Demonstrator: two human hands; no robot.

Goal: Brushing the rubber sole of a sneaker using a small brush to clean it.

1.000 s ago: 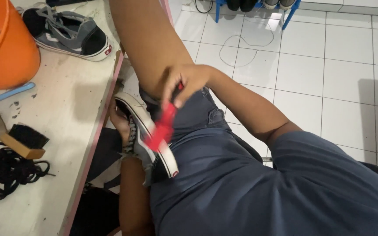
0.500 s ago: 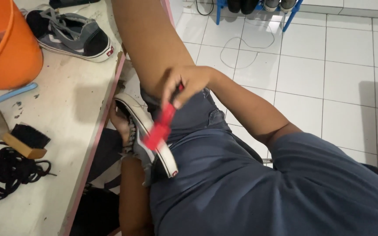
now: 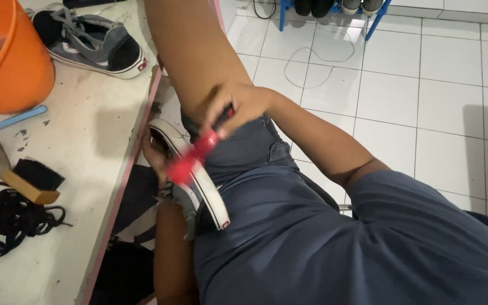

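Note:
My right hand (image 3: pixel 237 107) grips the handle of a red brush (image 3: pixel 190 157), whose head rests on the white sole edge of a grey-and-black sneaker (image 3: pixel 199 186). The sneaker lies on its side on my lap, against my dark blue shorts. My left hand (image 3: pixel 155 153) holds the sneaker from the table side; only its fingers and the forearm below show. My bare leg (image 3: pixel 199 56) rises behind the right hand.
On the worktable (image 3: pixel 86 141) to the left stand an orange bucket (image 3: pixel 9 62), a second grey-and-black sneaker (image 3: pixel 94 45), a wooden brush with black bristles (image 3: pixel 32 181), a bundle of black laces (image 3: pixel 12 220) and a blue hose (image 3: pixel 7 124). White tiled floor and a blue shoe rack (image 3: pixel 334 8) lie to the right.
The red brush has shifted slightly along the sneaker's sole in my right hand. My left hand still holds the sneaker in the same spot.

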